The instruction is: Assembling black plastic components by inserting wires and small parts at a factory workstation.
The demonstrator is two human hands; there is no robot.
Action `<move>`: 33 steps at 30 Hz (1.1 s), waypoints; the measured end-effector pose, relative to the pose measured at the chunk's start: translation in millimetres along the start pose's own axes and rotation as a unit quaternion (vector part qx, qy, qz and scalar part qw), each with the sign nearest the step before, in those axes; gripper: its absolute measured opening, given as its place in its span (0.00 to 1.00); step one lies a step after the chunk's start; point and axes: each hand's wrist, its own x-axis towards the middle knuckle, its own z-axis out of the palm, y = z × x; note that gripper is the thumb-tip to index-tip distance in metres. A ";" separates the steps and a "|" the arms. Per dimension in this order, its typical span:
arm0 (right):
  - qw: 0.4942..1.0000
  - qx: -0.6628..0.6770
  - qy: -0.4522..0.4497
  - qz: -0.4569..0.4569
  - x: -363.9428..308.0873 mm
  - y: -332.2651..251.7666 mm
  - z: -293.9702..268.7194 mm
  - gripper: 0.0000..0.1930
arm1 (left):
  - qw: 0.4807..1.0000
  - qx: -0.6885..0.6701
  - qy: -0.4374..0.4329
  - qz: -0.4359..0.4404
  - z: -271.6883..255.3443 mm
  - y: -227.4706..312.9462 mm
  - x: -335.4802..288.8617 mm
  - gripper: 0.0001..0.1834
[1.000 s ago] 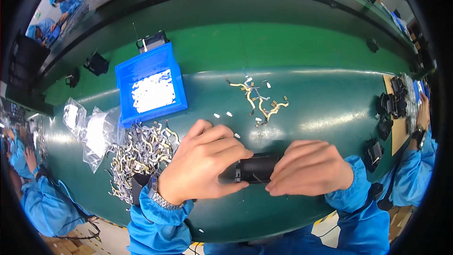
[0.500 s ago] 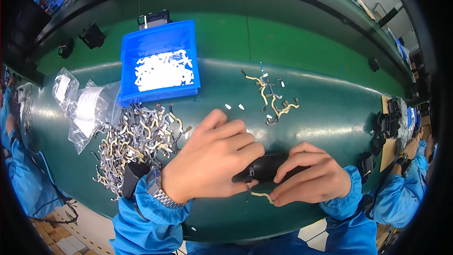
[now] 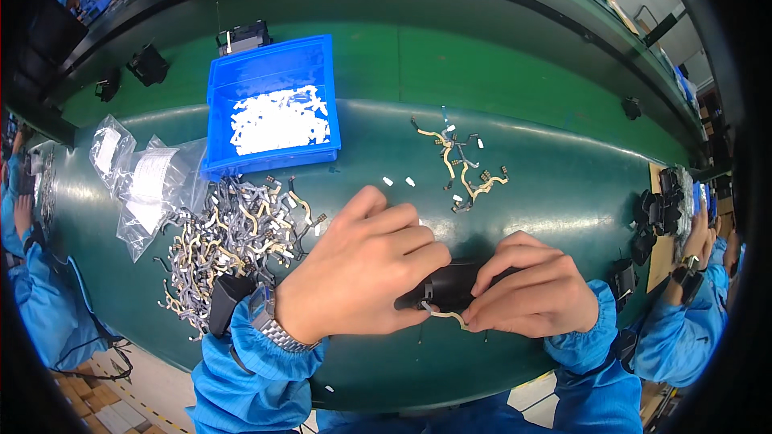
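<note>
We're pinching pale wire (image 3: 447, 315) (right grip (image 3: 527, 289)), clamping a black part (image 3: 453, 286) (left grip (image 3: 370, 267)), finding the bag label (image 3: 153, 178) unreadable.

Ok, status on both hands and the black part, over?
Left hand gripping black part. Right hand pinching pale wire along its near side. Wire pile by left wrist, apart from black part.
</note>
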 end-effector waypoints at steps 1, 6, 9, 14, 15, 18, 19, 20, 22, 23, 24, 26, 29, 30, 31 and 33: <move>1.000 0.000 0.000 0.000 0.2 -0.5 0.7 0.07 | 1.000 0.000 0.000 0.000 0.5 -0.2 -0.1 0.26; 0.994 -0.099 0.031 -0.028 1.9 -12.9 6.7 0.12 | 1.000 0.002 0.017 0.007 4.8 0.5 -0.9 0.26; 0.985 -0.156 0.053 -0.043 0.3 -18.6 15.5 0.13 | 0.999 0.015 0.028 0.004 8.2 3.0 1.5 0.26; 0.977 -0.195 0.076 -0.036 0.8 -21.7 23.9 0.11 | 0.998 0.032 0.045 -0.003 16.1 5.6 2.7 0.25; 0.976 -0.201 0.080 -0.029 0.3 -21.2 24.8 0.11 | 0.998 0.038 0.052 -0.006 17.8 7.2 2.7 0.25; 0.974 -0.213 0.076 -0.001 -1.3 -18.1 25.9 0.12 | 0.996 0.058 0.062 -0.015 21.0 11.6 2.8 0.26; 0.974 -0.213 0.077 -0.002 -1.9 -16.1 25.9 0.12 | 0.996 0.059 0.062 -0.014 21.8 12.6 2.3 0.26; 0.979 -0.190 0.075 0.011 -2.0 -13.6 25.3 0.12 | 0.996 0.057 0.059 -0.021 22.1 13.4 1.6 0.27; 0.982 -0.172 0.074 0.023 -0.9 -10.4 23.1 0.13 | 0.996 0.057 0.058 -0.024 17.7 11.3 3.3 0.29; 0.983 -0.165 0.072 0.031 0.0 -9.4 22.3 0.12 | 0.997 0.035 0.069 -0.008 12.2 8.2 3.6 0.28; 0.984 -0.160 0.074 0.039 -1.6 -9.3 21.3 0.12 | 0.997 0.015 0.078 0.011 7.0 7.2 4.8 0.27; 0.984 -0.156 0.083 0.038 -4.4 -8.3 21.1 0.11 | 0.997 0.006 0.076 0.027 -5.9 3.5 2.0 0.25; 0.984 -0.149 0.086 0.040 -1.8 -5.7 22.7 0.10 | 0.997 -0.009 0.065 0.047 -6.8 -2.6 -0.2 0.18; 0.984 -0.149 0.084 0.043 -2.0 -5.5 22.9 0.09 | 0.997 -0.015 0.056 0.055 -3.1 -3.8 -1.3 0.15; 0.984 -0.151 0.087 0.044 -2.2 -5.4 23.0 0.09 | 0.997 -0.020 0.053 0.049 0.8 -2.9 -0.1 0.10; 0.984 -0.143 0.097 0.047 -1.3 -5.0 23.5 0.09 | 0.997 -0.016 0.053 0.053 3.6 -2.8 -0.6 0.09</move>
